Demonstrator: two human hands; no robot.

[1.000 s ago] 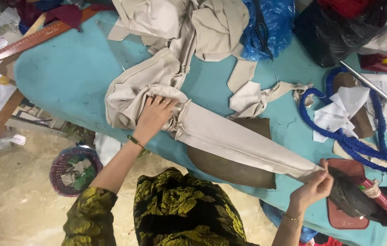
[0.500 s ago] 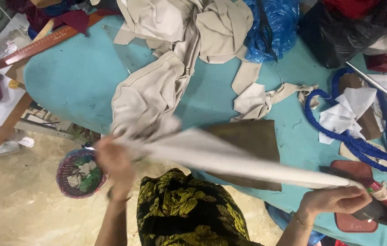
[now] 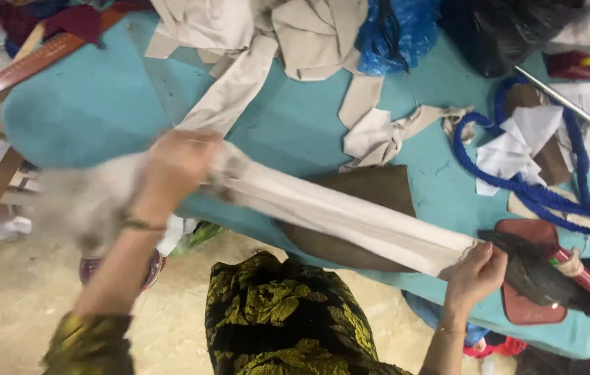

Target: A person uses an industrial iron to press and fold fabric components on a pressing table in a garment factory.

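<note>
A long strip of beige cloth [image 3: 350, 215] is stretched taut between my two hands above the near edge of the teal table [image 3: 100, 104]. My left hand [image 3: 173, 167] grips the bunched left part of the strip, and loose cloth trails blurred beyond it over the table's edge. My right hand [image 3: 475, 274] pinches the strip's right end next to a dark iron [image 3: 552, 281] lying on a red pad [image 3: 527, 305]. A brown fabric piece [image 3: 371, 191] lies flat under the strip.
More beige cloth pieces [image 3: 295, 35] are heaped at the table's far side, beside a blue plastic bag [image 3: 399, 31] and a black bag [image 3: 496, 31]. A blue rope [image 3: 552, 201] and white paper scraps [image 3: 517, 142] lie at right. A wooden ruler [image 3: 31, 66] rests at far left.
My left hand lifted the cloth off the table, swung out to the left past the edge, then came back toward the table. The strip is now pulled straight. My right hand stays by the iron.
</note>
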